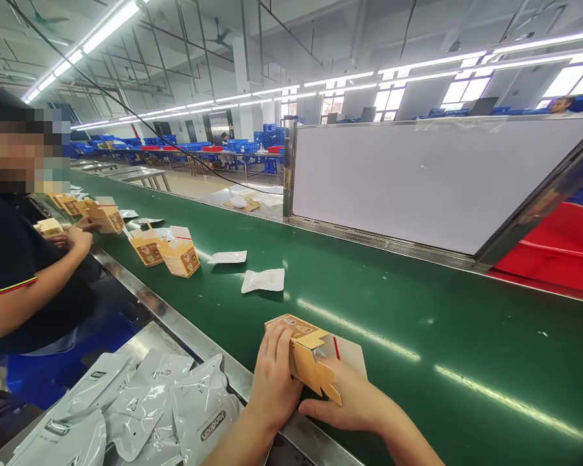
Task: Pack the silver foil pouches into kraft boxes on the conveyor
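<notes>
A small tan cardboard box (305,353) with an open flap sits at the near edge of the green conveyor belt (418,310). My left hand (273,382) grips its left side, fingers wrapped over the top. My right hand (354,401) lies under and beside the box's open end, touching the hanging flap and a white insert with a red mark. Both hands hold the box together.
Silver-white pouches (140,408) are piled at the lower left beside the steel rail. More pouches (263,280) and open tan boxes (179,257) lie further up the belt. A co-worker's arm (34,285) works at the left. A white panel (418,181) borders the belt's far side.
</notes>
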`<act>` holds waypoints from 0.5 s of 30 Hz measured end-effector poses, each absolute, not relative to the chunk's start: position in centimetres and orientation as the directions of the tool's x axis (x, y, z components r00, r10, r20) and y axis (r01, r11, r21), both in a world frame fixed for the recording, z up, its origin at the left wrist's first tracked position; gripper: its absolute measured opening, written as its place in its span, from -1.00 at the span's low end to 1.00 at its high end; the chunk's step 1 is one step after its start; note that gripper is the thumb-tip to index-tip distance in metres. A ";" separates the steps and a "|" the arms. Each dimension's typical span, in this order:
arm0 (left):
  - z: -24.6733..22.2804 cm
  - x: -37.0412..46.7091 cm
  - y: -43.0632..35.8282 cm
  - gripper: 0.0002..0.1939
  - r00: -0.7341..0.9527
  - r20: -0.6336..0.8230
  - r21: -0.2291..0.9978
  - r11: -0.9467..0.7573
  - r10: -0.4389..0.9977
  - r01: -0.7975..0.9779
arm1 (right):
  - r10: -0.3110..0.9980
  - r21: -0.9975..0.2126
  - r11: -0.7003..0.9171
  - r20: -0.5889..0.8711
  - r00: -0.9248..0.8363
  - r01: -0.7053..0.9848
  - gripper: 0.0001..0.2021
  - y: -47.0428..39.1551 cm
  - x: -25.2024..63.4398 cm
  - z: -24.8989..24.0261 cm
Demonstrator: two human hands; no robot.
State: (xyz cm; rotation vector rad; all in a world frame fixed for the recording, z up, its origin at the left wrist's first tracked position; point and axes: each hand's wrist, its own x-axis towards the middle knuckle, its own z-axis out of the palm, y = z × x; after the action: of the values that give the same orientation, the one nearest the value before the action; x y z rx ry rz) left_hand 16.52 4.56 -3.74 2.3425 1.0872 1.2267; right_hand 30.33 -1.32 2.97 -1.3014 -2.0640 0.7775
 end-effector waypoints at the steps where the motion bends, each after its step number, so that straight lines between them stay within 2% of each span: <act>1: -3.7 16.5 4.5 -0.41 0.350 0.560 0.569 -0.656 0.751 0.496 | 0.916 -0.739 0.356 0.154 -0.370 0.573 -0.54 -1.1 30.6 3.3; 2: -3.5 16.5 4.4 -0.42 0.328 0.511 0.617 -0.605 0.794 0.504 | 0.918 -0.732 0.363 0.176 -0.355 0.577 -0.60 -1.0 30.9 3.6; 4: -2.8 16.6 4.1 -0.45 0.253 0.349 0.748 -0.431 0.902 0.504 | 0.910 -0.666 0.412 0.324 -0.256 0.622 -0.71 -1.3 31.4 3.9; 6: -2.2 16.9 3.8 -0.45 0.189 0.187 0.850 -0.255 0.964 0.460 | 0.853 -0.519 0.444 0.495 -0.166 0.731 -0.77 -1.9 31.7 4.1; 7: -2.1 17.1 3.5 -0.44 0.174 0.145 0.880 -0.207 0.974 0.427 | 0.831 -0.432 0.427 0.534 -0.156 0.794 -0.76 -2.2 31.8 4.1; 8: -2.1 17.5 3.2 -0.44 0.168 0.130 0.898 -0.188 0.977 0.398 | 0.840 -0.361 0.390 0.517 -0.166 0.847 -0.72 -2.5 31.8 4.1; 10: -2.5 18.4 2.6 -0.44 0.190 0.151 0.907 -0.212 0.970 0.365 | 0.918 -0.302 0.297 0.352 -0.183 0.906 -0.63 -2.7 31.7 4.1; 11: -2.8 18.9 2.3 -0.46 0.203 0.172 0.902 -0.237 0.964 0.362 | 0.949 -0.314 0.262 0.253 -0.185 0.913 -0.63 -2.6 31.6 4.1; 13: -3.2 19.7 1.7 -0.49 0.224 0.202 0.888 -0.275 0.953 0.369 | 0.980 -0.370 0.195 0.103 -0.169 0.908 -0.77 -2.3 31.6 4.1; 15: -3.0 20.1 1.3 -0.45 0.281 0.187 0.887 -0.284 0.941 0.364 | 0.989 -0.400 0.150 0.049 -0.142 0.904 -0.84 -2.2 32.3 4.1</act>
State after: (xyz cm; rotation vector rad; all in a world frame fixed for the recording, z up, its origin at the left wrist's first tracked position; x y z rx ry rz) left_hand 20.09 1.30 -3.01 1.8015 1.1832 0.9734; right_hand 32.35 -2.20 4.07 -1.8280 -2.1317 0.3982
